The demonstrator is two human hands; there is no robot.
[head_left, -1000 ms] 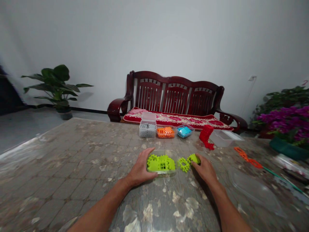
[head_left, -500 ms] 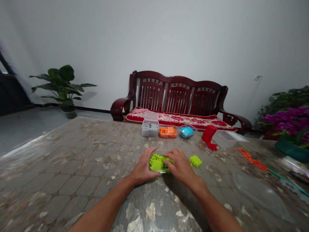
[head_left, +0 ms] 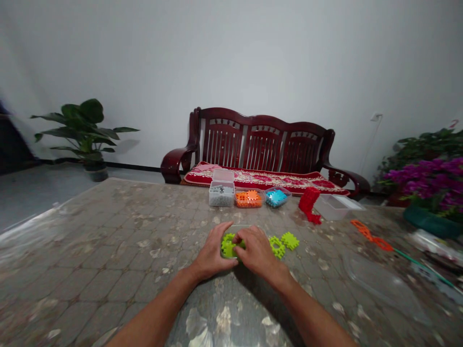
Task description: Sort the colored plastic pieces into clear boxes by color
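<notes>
A small clear plastic box (head_left: 247, 226) holds lime-green interlocking tiles (head_left: 227, 246) with notched edges. Wrapped around its left side is my left hand (head_left: 213, 251), thumb at the near edge and fingers along the far left corner. My right hand (head_left: 256, 251) reaches into the box from the right, thumb and forefinger closed in a pinch on a green tile, largely hidden by the fingers. Just right of that hand lie a ring-shaped green tile (head_left: 277, 247) and a solid green tile (head_left: 290, 240) on the patterned tablecloth (head_left: 137, 250).
Behind stand a box of grey pieces (head_left: 222, 195), a box of orange tiles (head_left: 249, 198) and a box of blue tiles (head_left: 277, 197). Further right are a red tile structure (head_left: 309, 205), a clear bin (head_left: 331, 208), orange linked pieces (head_left: 371, 236) and a transparent lid (head_left: 383, 284).
A ring-shaped green tile now lies beside the solid one, right of the box. My right hand's fingertips have moved left within the box and closed. My left hand keeps its hold; the view shifted slightly.
</notes>
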